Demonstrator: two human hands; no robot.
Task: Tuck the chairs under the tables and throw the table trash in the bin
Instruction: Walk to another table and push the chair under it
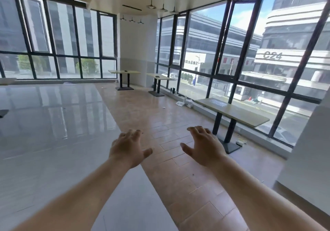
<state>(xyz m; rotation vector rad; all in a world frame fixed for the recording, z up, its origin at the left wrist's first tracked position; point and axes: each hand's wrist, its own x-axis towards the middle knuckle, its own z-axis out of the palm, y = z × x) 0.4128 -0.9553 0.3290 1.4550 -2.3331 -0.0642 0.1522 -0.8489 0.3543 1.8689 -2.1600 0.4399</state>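
Glare washes the glossy grey floor (pixel 53 123) at the left, where a dark table corner (pixel 3 113) is cut off by the frame edge. Left hand (pixel 127 150) hovers palm down, grip apart and empty. Two far tables (pixel 125 72) carry small dark items too tiny to identify. Right hand (pixel 205 146) is likewise spread, holding nothing, over matte tan plank tiles (pixel 169 116). White litter (pixel 184 103) lies blurred on the floor by the window, beside the near long pale-topped table (pixel 232 112) on black pedestal legs; more scraps (pixel 240 142) sit at its base.
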